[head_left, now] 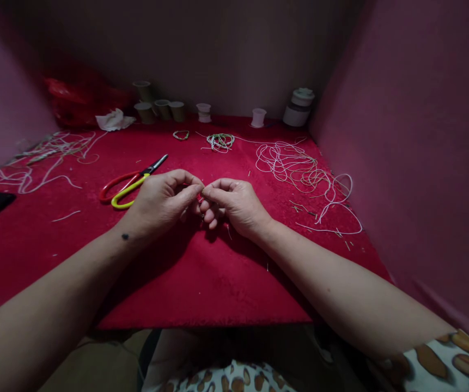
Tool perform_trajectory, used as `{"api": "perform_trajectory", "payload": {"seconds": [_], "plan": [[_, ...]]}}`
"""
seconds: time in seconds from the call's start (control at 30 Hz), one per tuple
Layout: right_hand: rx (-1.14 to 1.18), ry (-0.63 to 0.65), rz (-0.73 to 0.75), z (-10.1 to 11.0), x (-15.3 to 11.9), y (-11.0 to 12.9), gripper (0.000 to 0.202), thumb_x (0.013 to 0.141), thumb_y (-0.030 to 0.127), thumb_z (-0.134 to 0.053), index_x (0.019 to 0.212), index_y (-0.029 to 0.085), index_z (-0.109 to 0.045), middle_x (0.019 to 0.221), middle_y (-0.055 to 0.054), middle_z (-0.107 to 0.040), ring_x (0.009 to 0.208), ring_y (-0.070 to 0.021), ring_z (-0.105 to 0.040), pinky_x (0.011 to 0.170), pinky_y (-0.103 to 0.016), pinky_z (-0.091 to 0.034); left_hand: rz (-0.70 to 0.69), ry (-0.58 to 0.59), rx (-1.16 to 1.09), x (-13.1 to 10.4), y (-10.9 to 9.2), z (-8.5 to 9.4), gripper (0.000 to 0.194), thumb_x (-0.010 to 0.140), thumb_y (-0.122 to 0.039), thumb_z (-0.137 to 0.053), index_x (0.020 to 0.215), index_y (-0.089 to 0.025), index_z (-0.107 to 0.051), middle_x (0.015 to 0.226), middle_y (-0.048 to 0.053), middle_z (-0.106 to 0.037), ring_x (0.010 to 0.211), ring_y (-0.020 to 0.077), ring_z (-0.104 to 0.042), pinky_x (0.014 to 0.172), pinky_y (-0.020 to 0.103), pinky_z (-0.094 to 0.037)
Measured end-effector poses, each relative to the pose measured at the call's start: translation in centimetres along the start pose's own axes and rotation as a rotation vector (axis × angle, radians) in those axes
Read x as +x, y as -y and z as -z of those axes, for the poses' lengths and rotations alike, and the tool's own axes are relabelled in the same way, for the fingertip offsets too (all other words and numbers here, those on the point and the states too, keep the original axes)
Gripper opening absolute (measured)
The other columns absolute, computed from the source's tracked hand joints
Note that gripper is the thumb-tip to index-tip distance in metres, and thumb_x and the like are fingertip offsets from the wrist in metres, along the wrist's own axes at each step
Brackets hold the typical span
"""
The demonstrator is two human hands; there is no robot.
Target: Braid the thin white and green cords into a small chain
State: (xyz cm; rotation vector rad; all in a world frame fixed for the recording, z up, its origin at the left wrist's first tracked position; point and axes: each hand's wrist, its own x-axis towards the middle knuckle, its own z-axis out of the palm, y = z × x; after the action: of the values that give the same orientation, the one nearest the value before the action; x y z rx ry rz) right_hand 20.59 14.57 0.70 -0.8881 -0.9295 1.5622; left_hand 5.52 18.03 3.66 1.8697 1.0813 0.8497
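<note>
My left hand (161, 198) and my right hand (234, 204) meet over the middle of the red-covered table, thumbs and forefingers pinched together. Between the fingertips is something small, mostly hidden; dark bits of it show, but I cannot make out its kind. A short pale thread end (229, 233) shows just below my right hand. Scissors (130, 188) with one red and one yellow handle lie beside my left hand, blades slightly apart and pointing away. Beyond the hands are a small coil of green and white cord (220, 142) and a little braided loop (181, 135).
Tangled cord (287, 163) spreads over the right side, with short cut bits nearby. More loose cord (54, 149) lies at left. Along the back stand several thread spools (177, 111), a lidded jar (298, 108), crumpled tissue (115, 120) and a red bag (74, 95). Walls flank both sides.
</note>
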Motion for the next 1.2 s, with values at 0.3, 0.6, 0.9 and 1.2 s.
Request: {"api": "perform_trajectory", "payload": {"seconds": [0.3,0.6,0.9,1.2], "plan": [[-0.004,-0.008,-0.004,0.0,0.0,0.1,0.02,0.092,0.019,-0.064,0.074,0.016,-0.057,0.059,0.002,-0.065,0.045,-0.0084,-0.06,0.043,-0.018,-0.051,0.051,0.069,-0.082,0.0,0.0,0.3,0.019,0.083,-0.033,-0.063,0.072,-0.019,-0.06,0.058,0.001,-0.065,0.045,0.0133,-0.058,0.043,0.024,-0.045],[-0.009,-0.001,0.009,-0.1,0.0,0.1,0.018,0.093,0.017,-0.061,0.075,0.017,-0.056,0.059,0.002,-0.065,0.045,-0.0085,-0.06,0.043,-0.018,-0.051,0.01,0.076,-0.097,0.0,0.0,-0.1,0.014,0.081,-0.028,-0.062,0.072,-0.02,-0.055,0.055,-0.001,-0.062,0.047,0.0131,-0.059,0.044,0.024,-0.047],[0.016,-0.01,0.013,0.0,-0.1,0.3,0.018,0.09,0.016,-0.062,0.074,0.019,-0.054,0.059,0.002,-0.063,0.046,-0.0086,-0.06,0.042,-0.018,-0.049,0.033,0.042,-0.049,-0.3,0.6,-0.7,0.012,0.088,-0.031,-0.055,0.083,-0.021,-0.052,0.056,0.001,-0.064,0.043,0.0169,-0.06,0.041,0.028,-0.046],[0.034,-0.021,0.013,0.0,0.0,0.3,0.019,0.09,0.016,-0.062,0.072,0.016,-0.056,0.057,0.002,-0.063,0.044,-0.0083,-0.059,0.04,-0.018,-0.049,0.134,0.048,-0.156,-0.3,-0.4,-0.4,0.012,0.085,-0.03,-0.058,0.081,-0.02,-0.053,0.057,-0.001,-0.065,0.043,0.0155,-0.061,0.042,0.025,-0.047]]}}
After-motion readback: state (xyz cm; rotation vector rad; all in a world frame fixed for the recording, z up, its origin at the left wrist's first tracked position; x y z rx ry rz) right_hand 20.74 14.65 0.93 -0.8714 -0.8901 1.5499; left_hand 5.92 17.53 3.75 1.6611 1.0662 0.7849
